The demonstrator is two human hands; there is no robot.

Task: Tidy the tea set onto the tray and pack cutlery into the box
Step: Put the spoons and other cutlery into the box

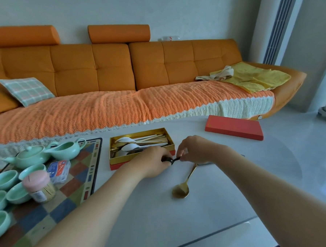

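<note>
The box (pixel 118 161), gold inside with a red base, sits open on the white table (pixel 201 225) just right of the tray (pixel 96 160). In it we see white spoons (pixel 125 139), pale chopsticks (pixel 151 138) and some darker pieces that we cannot make out.

Both hands meet at the box's near right corner. The left hand (pixel 153 162) has its fingers curled round one end of what looks like a small black spoon (pixel 172 160), though most of it is hidden and we cannot be sure of its shape. The right hand (pixel 195 150) pinches the other end between fingertips and thumb. The black spoon is just outside the box, beside its front wall.

A gold spoon (pixel 181 191) lies on the table nearer to us, its bowl toward us and its handle running under the right wrist. A flat red lid (pixel 234 128) lies well apart to the right.

On the patterned tray stand a pale green teapot (pixel 30 155) and a matching pitcher (pixel 65 148) at the far side, with green cups (pixel 2 179) along the left. A pink-capped toothpick jar (pixel 40 186) stands among the cups, and a small blue and red packet (pixel 58 169) lies just beside it.

An orange sofa (pixel 99 70) runs behind the table.
</note>
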